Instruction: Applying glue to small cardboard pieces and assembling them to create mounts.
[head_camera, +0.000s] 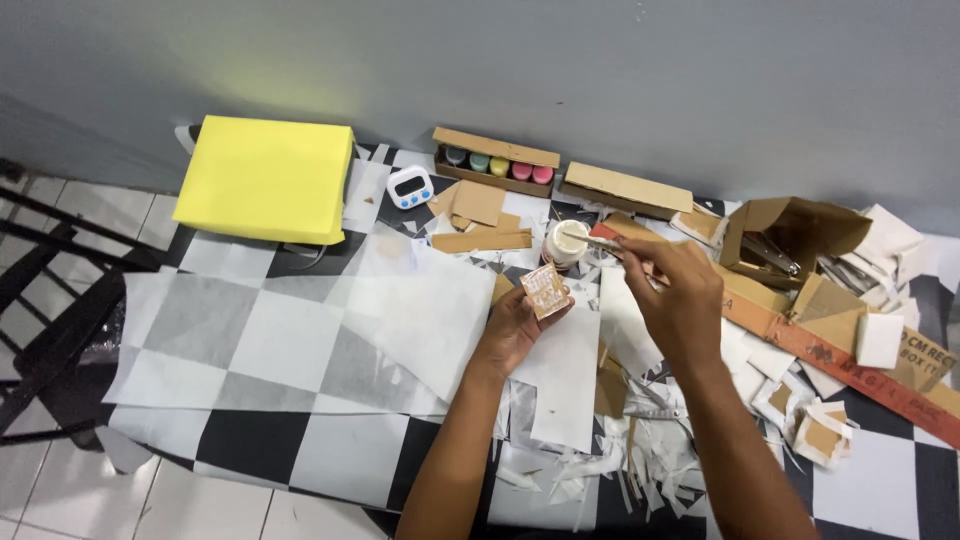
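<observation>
Centrally, the left hand (512, 325) grips a small cardboard piece (546, 290); the right hand (680, 295) pinches a thin stick (592, 237), apparently a brush, over a white jar (566, 243).

Left grip (515, 325) raised palm-up with fingers curled closed, right grip (672, 290) just beside it, pinched shut, both forearms bare, angled inward

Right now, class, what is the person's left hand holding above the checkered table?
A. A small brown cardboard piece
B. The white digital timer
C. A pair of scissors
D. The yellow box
A: the left hand grips a small brown cardboard piece, while the yellow box and the white timer sit untouched farther back on the table.
</observation>
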